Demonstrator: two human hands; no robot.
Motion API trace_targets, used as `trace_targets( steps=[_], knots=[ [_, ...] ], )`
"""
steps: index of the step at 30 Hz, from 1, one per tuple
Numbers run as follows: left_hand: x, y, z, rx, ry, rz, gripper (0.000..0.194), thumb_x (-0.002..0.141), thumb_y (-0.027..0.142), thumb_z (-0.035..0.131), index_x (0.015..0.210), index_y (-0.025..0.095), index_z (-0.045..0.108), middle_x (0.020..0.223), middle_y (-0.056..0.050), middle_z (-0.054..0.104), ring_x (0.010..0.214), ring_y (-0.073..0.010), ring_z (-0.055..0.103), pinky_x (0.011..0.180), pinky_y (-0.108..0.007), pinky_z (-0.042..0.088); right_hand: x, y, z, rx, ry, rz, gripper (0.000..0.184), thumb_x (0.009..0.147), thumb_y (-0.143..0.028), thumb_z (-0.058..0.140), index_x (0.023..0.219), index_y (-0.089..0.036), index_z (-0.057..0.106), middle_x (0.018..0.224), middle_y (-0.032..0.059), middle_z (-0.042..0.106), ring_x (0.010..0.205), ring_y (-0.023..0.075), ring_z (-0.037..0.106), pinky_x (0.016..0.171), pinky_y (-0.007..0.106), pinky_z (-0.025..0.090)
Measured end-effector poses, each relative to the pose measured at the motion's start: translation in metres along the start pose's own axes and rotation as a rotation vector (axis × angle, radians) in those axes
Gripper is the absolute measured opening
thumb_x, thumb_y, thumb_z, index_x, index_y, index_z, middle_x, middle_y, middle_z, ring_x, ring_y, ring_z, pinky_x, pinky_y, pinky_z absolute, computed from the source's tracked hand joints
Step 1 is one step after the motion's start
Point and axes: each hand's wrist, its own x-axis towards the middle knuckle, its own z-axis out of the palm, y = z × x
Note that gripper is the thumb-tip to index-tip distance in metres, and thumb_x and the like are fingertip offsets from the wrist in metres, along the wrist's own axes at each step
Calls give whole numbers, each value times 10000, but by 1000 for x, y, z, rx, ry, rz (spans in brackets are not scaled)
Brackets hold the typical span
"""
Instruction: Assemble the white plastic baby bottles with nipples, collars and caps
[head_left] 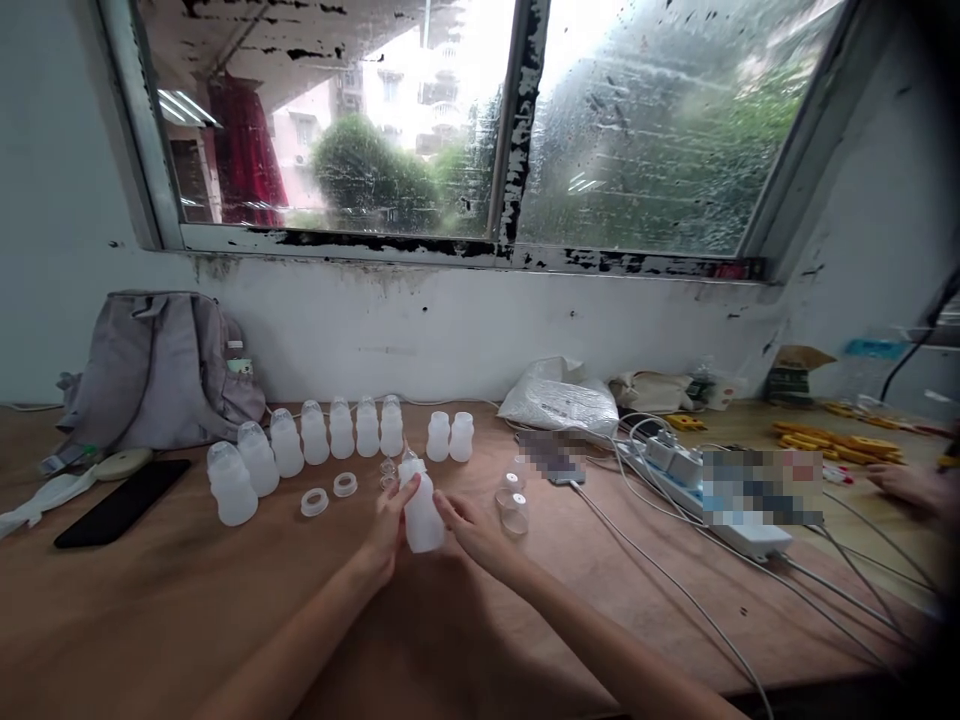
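Backpack (169,375) beside black phone (122,503)

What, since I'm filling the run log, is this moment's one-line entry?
left hand: holding bottle | right hand: at bottle's side | left side: two rings | right side: clear caps

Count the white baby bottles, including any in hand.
10: seven capped bottles curve along the left, two uncapped bottles stand right of them, and one bottle is in the left hand, the right hand at its side.
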Motion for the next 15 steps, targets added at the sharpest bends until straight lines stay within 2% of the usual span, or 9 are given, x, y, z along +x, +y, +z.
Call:
trace_targets(
  steps=[1, 3, 6, 8, 10, 13, 15],
  knots=[
    [1, 0, -2, 30, 39, 41, 369, 679, 440, 601, 902, 147, 565, 830, -51, 602, 722, -159, 585, 609, -225, 449, 1, 4, -10, -156, 63, -69, 414, 825, -481, 359, 666, -163, 569, 649, 14, 520, 657, 141, 508, 593, 254, 404],
    [3, 3, -7, 104, 74, 101, 358, 667, 445, 609, 873, 156, 563, 835, -42, 598, 715, -158, 582, 604, -222, 439, 2, 11, -35, -431, 153, -121, 306, 808, -406, 423, 720, -171, 598, 682, 21, 530, 644, 146, 508, 606, 270, 391],
    [9, 8, -15, 200, 33, 137, 341, 681, 457, 586, 868, 175, 547, 754, -10, 574, 622, -144, 566, 558, -227, 428, 0, 19, -74, -691, 192, -40, 196, 773, -315, 466, 786, -175, 602, 640, 11, 518, 610, 151, 512, 585, 267, 371],
    [13, 8, -20, 276, -1, 139, 327, 704, 464, 554, 871, 182, 543, 697, 5, 557, 577, -139, 549, 545, -232, 421, -2, 24, -94, -748, 154, 26, 212, 760, -335, 481, 857, -179, 587, 624, 4, 524, 587, 152, 512, 547, 257, 351],
    [17, 6, -26, 366, -5, 174, 323, 702, 457, 556, 869, 180, 553, 706, -6, 570, 613, -155, 555, 573, -240, 419, -4, 30, -104, -755, 85, 85, 268, 744, -389, 497, 903, -185, 569, 611, 1, 537, 563, 152, 510, 511, 248, 331],
    [23, -2, -36, 481, -15, 247, 346, 673, 422, 599, 922, 186, 556, 815, -37, 610, 746, -194, 563, 657, -254, 412, -4, 37, -107, -742, 6, 135, 239, 715, -388, 537, 848, -194, 576, 604, 2, 557, 546, 147, 508, 498, 247, 326],
    [25, -6, -41, 540, -58, 249, 355, 671, 403, 607, 948, 193, 538, 835, -40, 616, 760, -202, 559, 669, -260, 407, 0, 38, -106, -686, -1, 110, 189, 716, -360, 541, 793, -193, 582, 602, 1, 554, 549, 142, 509, 507, 251, 345]
  ],
)
